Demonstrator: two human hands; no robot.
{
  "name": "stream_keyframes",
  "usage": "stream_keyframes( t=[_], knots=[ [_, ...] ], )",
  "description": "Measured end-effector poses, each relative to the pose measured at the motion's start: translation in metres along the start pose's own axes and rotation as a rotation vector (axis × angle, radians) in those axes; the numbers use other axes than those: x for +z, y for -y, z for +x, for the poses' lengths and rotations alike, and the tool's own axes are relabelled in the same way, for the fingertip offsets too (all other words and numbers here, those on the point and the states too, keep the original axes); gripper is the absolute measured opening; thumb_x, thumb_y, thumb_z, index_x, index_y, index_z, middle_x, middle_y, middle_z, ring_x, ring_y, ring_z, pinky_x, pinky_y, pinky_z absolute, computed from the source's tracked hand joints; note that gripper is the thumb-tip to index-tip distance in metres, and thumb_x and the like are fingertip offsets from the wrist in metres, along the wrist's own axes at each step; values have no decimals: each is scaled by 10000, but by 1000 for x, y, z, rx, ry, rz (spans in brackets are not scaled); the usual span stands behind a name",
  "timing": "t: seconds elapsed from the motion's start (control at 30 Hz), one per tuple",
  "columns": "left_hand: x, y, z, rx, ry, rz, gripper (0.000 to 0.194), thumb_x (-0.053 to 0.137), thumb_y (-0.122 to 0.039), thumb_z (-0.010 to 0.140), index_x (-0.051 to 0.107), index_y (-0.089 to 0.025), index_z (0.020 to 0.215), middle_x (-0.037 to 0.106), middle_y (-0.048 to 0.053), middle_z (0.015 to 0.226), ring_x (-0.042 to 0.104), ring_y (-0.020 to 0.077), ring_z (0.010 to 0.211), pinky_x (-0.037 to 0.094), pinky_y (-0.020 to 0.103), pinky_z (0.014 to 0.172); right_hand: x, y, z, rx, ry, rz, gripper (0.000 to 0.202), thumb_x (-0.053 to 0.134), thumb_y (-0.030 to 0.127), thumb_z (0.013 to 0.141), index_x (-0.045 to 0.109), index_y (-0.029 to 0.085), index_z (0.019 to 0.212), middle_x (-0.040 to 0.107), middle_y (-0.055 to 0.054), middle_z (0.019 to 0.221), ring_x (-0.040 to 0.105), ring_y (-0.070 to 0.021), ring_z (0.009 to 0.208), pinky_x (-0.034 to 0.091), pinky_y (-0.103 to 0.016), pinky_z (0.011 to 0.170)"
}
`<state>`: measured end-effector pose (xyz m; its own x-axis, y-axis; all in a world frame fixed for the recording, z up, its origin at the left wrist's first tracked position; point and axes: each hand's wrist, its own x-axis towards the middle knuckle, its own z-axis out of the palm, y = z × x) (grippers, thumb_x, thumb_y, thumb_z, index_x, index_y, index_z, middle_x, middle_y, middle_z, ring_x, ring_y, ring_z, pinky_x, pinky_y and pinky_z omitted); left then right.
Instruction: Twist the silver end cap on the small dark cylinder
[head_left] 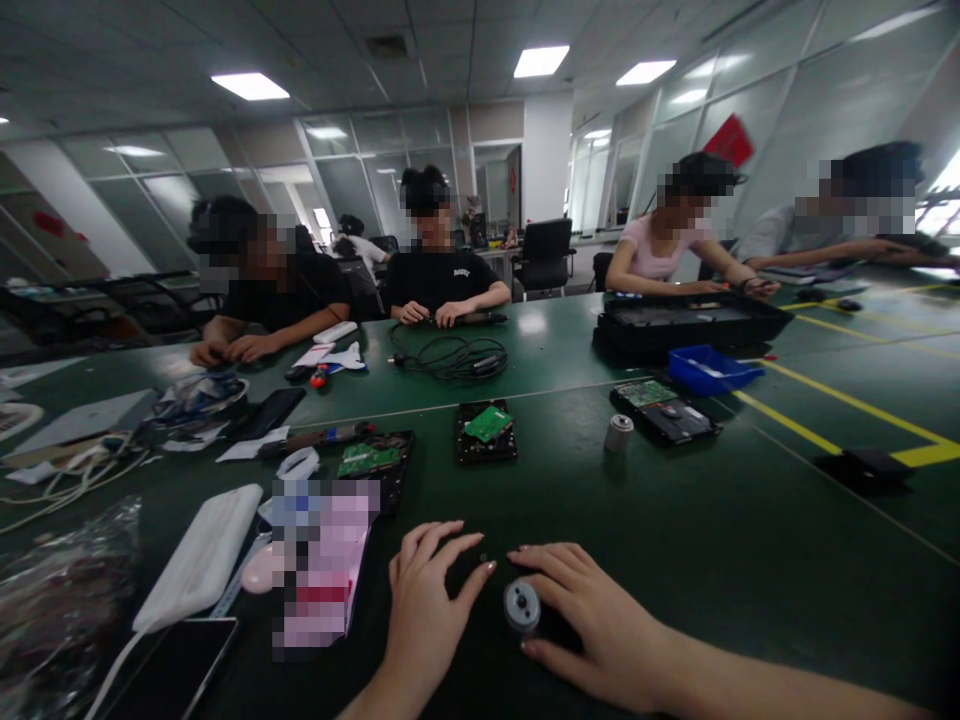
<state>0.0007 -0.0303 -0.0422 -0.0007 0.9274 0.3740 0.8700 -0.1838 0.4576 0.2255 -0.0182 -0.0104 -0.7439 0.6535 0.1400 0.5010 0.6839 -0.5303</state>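
Observation:
My left hand point(435, 595) rests over the green table with its thumb and fingers apart, holding nothing. Close to its fingertips lies a tiny dark part point(484, 557), too small to name. A small silver cylindrical motor point(522, 604) stands upright between the thumb and fingers of my right hand point(589, 620), which curl around it; its round end with small dark holes faces up. Another silver cylindrical motor point(619, 432) stands farther back on the right. Ahead of my hands is a hard drive point(487, 450) with a loose green circuit board point(489, 424) on top.
More hard drives lie at right point(667, 410) and left point(405, 465). Left of my hands are a pink packet point(330, 570), a white power bank point(201, 555), a phone point(169, 680) and an electric screwdriver point(315, 440). A blue bin point(712, 370) and black tray point(690, 325) stand back right; several people sit opposite.

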Motion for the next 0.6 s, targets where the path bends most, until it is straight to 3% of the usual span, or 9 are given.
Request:
stream_keyframes(
  t=[0.2,0.37,0.47,0.6],
  knots=[
    [-2,0,2,4,-5,-37,86,692,-327,833,727,-354,907,669,8,1106,481,326,1131,399,588,908,1,-2,0,-18,4,-9,455,631,375,849,577,203,1266,523,-107,1396,460,-289,1274,356,-477,1075],
    [-9,-8,-5,230,-146,-256,132,601,-250,908,687,-308,990,630,34,1111,443,284,1171,418,516,963,1,-3,0,-25,-4,-12,446,626,373,851,576,206,1262,525,-109,1388,464,-287,1265,369,-472,1060],
    [-10,-15,-14,369,-126,-303,156,613,-218,899,684,-320,993,602,33,1131,425,280,1185,431,470,960,3,-3,-1,-33,-17,-3,411,619,367,857,587,208,1235,529,-113,1379,465,-284,1263,365,-469,1059],
    [-9,-20,-17,395,-105,-336,157,623,-222,895,681,-327,996,597,33,1118,421,282,1177,432,469,961,5,-4,0,-35,-20,-3,404,621,370,854,589,208,1223,532,-111,1371,462,-279,1264,363,-462,1061]
  ],
)
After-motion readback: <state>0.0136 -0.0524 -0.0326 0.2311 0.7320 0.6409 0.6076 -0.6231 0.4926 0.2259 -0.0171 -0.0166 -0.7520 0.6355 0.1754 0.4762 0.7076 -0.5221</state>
